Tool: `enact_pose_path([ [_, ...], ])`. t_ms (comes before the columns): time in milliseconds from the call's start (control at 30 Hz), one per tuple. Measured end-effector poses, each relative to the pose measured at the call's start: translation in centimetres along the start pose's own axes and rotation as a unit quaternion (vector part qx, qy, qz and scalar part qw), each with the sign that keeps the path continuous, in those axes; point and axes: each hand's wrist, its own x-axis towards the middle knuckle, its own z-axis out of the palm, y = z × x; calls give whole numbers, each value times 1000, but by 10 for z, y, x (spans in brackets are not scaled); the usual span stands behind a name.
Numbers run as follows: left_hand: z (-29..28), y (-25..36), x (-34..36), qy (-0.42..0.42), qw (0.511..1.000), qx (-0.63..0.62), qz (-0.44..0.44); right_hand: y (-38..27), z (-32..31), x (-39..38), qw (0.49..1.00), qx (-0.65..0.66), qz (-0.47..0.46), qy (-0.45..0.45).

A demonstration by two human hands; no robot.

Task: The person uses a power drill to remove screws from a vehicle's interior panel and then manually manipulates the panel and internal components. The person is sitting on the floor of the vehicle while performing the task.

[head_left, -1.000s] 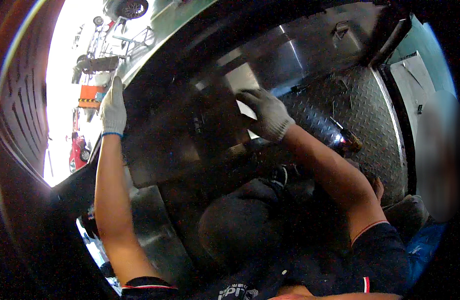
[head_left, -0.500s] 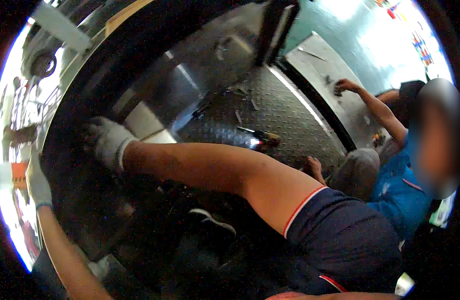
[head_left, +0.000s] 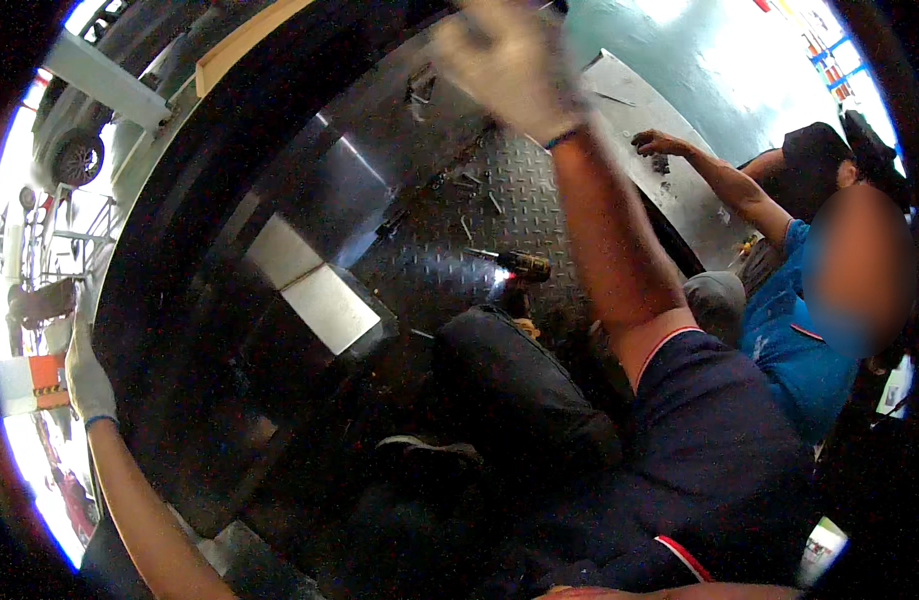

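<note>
By the left hand (head_left: 88, 378), a dark rim (head_left: 192, 145) curves up rightward.

Tread metal, glossy floor, matt cloth

On my remote view, the left hand (head_left: 90, 380) and right hand (head_left: 510, 80) wear pale, matt cloth gloves (head_left: 93, 393), the right one blurred. I see a grey metal tread plate (head_left: 525, 185), rough with raised marks and dully shiny. A dark panel (head_left: 325, 165) looks smooth, with a glossy streak of light. A pale rectangular piece (head_left: 330, 308) is smooth and bright; I cannot tell its material. The green floor (head_left: 680, 50) shines glossy; a co-worker's blue shirt (head_left: 785, 365) is soft, matt cloth.
</note>
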Motion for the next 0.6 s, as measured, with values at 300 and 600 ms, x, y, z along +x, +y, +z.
enact_pose_path([
  [300,-12,-8,-4,24,992,97,75,-168,69,-218,906,262,41,-330],
  [600,-30,25,-3,49,994,95,9,-313,58,-321,447,265,-135,-844],
])
